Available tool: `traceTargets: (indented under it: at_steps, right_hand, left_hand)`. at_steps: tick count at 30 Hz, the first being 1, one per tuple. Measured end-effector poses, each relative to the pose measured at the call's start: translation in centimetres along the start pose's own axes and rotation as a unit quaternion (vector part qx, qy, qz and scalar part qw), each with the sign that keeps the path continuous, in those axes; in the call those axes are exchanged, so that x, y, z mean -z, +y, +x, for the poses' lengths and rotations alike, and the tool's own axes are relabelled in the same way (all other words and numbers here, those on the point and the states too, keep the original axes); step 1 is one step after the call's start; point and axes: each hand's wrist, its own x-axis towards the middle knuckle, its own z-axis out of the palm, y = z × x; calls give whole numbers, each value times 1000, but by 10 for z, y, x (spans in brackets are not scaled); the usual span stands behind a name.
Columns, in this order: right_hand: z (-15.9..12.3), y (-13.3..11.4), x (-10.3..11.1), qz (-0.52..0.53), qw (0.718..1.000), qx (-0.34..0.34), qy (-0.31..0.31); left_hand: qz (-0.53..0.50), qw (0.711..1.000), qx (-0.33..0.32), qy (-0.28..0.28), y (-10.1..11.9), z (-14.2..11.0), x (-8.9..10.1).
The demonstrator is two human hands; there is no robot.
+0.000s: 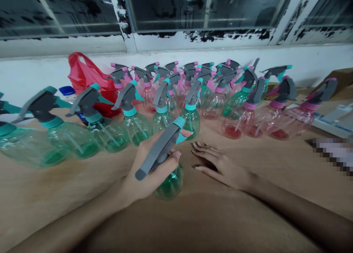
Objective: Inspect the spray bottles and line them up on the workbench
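My left hand (150, 172) is wrapped round the neck of a green spray bottle (170, 183) with a grey and teal trigger head. The bottle is near the table's middle, its nozzle turned to the far right; its collar is hidden by my fingers. To the right of it, my right hand (217, 161) lies on the tabletop, fingers stretched out and holding nothing. Just beyond both hands is another green spray bottle (190, 122), at the right end of a row of green ones.
Pink spray bottles (237, 122) stand at the right, with many more crowded behind. A red plastic bag (85, 74) and a blue-capped bottle (67, 91) are at the back left. A pixelated flat object (335, 153) lies far right. A white wall and windows close off the back.
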Motion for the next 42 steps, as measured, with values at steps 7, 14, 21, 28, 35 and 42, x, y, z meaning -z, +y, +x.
traceTargets:
  at_steps: [7, 14, 21, 28, 35, 42]
  right_hand:
    - [0, -2, 1, 3, 1000, -3, 6]
    - [-1, 0, 0, 7, 1000, -1, 2]
    - [-1, 1, 0, 5, 1000, -7, -2]
    - [-1, 0, 0, 6, 1000, -7, -4]
    - [-1, 0, -1, 4, 1000, -8, 3]
    - [0, 1, 0, 3, 1000, -2, -1]
  left_hand:
    - [13, 1000, -6, 13, -2, 0, -2]
    - [18, 1000, -2, 8, -2, -1, -1]
    - [9, 1000, 1, 10, 0, 2, -1]
    - [-51, 998, -12, -20, 2, 3, 5]
    - [-56, 998, -7, -31, 0, 3, 5]
    - [-22, 1000, 12, -12, -2, 0, 0]
